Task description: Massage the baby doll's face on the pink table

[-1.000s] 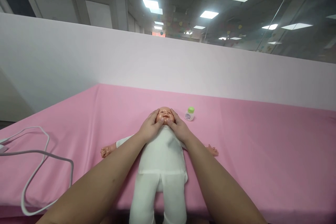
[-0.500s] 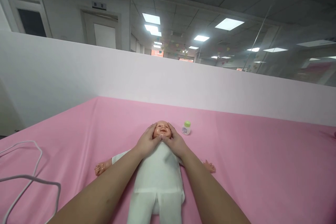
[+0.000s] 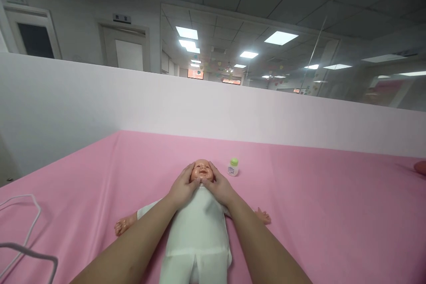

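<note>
A baby doll [image 3: 199, 226] with a white cloth body lies on its back, arms spread to both sides. Its hard plastic head [image 3: 202, 169] is cupped between my two hands. My left hand [image 3: 184, 187] lies along one cheek, its thumb at the chin. On the other cheek rests my right hand [image 3: 218, 187], with its thumb also at the chin, close to the left one. The fingers curve around the sides of the head, and their tips are partly hidden. Right of the head stands a small clear bottle [image 3: 233, 167] with a green cap.
Pink sheeting [image 3: 326, 204] covers the surface under the doll. A low white wall [image 3: 206, 108] runs along the back, with glass above it at the right. A pale cable [image 3: 31, 226] loops at the left. At the far right edge lies a reddish-brown object [image 3: 420, 167], cut off.
The view has tilted up and shifted slightly, so the scene sits lower and a little left. Both hands stay on the doll's head. More of the reddish-brown object shows at the right edge.
</note>
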Available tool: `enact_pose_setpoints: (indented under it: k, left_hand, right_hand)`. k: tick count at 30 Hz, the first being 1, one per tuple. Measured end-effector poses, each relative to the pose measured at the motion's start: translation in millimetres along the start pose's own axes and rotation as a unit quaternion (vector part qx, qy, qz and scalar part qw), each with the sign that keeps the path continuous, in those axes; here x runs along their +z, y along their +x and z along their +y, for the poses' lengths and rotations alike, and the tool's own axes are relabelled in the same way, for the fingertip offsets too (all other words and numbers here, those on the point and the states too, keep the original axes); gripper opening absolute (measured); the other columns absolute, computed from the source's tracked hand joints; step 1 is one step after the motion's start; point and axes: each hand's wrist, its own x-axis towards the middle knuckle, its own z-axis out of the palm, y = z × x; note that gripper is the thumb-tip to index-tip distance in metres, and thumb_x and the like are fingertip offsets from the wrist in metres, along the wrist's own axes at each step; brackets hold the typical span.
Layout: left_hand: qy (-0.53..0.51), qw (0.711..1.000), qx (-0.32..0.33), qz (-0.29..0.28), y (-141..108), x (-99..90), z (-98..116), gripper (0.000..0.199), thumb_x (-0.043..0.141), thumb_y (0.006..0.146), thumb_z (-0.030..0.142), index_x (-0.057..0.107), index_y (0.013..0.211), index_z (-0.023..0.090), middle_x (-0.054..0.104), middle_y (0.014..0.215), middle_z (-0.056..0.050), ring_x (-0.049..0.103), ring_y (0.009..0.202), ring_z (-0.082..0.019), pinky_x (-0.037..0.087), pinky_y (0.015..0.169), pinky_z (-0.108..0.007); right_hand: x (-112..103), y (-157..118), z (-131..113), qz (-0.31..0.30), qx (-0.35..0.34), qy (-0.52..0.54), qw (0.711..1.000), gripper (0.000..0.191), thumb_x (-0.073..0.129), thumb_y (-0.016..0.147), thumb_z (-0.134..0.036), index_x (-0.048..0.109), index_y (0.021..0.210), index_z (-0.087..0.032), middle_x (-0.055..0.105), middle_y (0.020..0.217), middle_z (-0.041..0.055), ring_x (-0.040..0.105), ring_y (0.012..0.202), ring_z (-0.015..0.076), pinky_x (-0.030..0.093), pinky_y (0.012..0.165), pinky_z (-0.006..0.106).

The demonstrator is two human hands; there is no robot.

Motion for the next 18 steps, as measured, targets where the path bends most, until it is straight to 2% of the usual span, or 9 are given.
enact_pose_setpoints:
  k: [11,18]
  left_hand:
    - [-0.007,1.0,0.0,-0.004,1,0.2,-8,0.064,0.048,0.087,0.047,0.031,0.144,0.024,0.029,0.15,-0.006,0.026,0.138,-0.024,0.02,0.113,-0.042]
    - [0.005,1.0,0.002,-0.004,1,-0.1,-2,0.063,0.046,0.088,0.049,0.031,0.144,0.023,0.03,0.15,-0.007,0.028,0.137,-0.024,0.021,0.113,-0.04]
  right_hand:
    - [-5,-2,-6,-0.037,0.019,0.02,0.999,0.082,0.063,0.079,-0.051,0.021,0.147,-0.03,0.038,0.145,0.0032,0.038,0.131,0.0211,0.026,0.111,0.039]
    - [-13,-3,-9,-0.067,0.034,0.012,0.997,0.077,0.057,0.083,-0.054,0.018,0.147,-0.033,0.03,0.149,-0.0004,0.031,0.135,0.019,0.021,0.113,0.038]
